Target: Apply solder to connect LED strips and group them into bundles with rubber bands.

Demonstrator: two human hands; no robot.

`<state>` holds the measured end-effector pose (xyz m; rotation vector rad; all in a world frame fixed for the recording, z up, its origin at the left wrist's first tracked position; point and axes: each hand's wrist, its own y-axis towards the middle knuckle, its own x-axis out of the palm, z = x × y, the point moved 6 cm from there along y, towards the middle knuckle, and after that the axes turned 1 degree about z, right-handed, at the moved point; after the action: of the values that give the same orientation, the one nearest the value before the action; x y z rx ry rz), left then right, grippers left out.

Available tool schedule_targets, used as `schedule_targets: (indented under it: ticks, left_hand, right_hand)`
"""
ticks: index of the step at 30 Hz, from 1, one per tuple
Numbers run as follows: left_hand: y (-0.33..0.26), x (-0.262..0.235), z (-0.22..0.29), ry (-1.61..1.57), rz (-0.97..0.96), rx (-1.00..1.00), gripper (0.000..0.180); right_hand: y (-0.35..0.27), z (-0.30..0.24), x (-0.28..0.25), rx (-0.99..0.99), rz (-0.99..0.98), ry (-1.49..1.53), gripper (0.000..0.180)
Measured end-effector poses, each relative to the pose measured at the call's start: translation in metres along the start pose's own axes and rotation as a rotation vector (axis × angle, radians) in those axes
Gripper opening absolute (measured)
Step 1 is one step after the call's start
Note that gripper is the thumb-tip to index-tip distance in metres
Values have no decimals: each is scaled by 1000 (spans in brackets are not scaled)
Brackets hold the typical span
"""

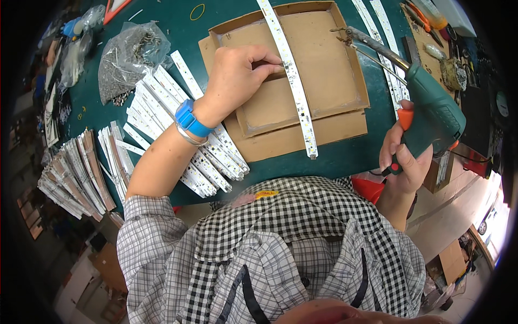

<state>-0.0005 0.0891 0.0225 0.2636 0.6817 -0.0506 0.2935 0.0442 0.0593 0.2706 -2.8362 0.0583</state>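
- Across the cardboard tray point(324, 59), white LED strip point(297, 89), laid lengthwise and overhanging the near edge.
- At its left edge, left hand point(232, 75): thumb and index fingers pinched almost together on a tiny part point(283, 63), too small to identify.
- To the right, right hand point(413, 170): fingers wrapped around the grip of a green soldering gun point(434, 102), its tip raised over the tray's right side.
- On the desk point(340, 156), left: fanned strips point(156, 92) and, beyond, a clear bag point(129, 59) of small parts.

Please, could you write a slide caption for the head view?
Left hand at an LED strip across a cardboard tray; right hand holds a green soldering gun.
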Motion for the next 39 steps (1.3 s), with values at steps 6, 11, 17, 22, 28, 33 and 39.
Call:
schedule_targets:
  ticks: [6, 11, 17, 22, 28, 33, 39]
  left_hand:
    - [0, 1, -9, -68, 10, -39, 31]
    - [-3, -21, 34, 259, -28, 103, 40]
    - [-28, 18, 107, 275, -479, 569, 34]
    - [-39, 30, 102, 400, -541, 693, 20]
    - [-41, 28, 109, 461, -414, 809, 9]
    - [-59, -1, 118, 587, -340, 838, 9]
    - [-100, -52, 123, 713, -441, 674, 9]
  right_hand:
    - [2, -11, -14, -107, 48, 38, 70]
    - [11, -24, -38, -212, 210, -214, 57]
    - [41, -9, -61, -429, 442, -1133, 60]
    - [64, -4, -45, -363, 385, -1405, 60]
    - [69, 8, -54, -267, 347, -1346, 58]
    - [75, 7, -48, -302, 300, -1362, 60]
    - [71, 9, -49, -324, 328, -1407, 62]
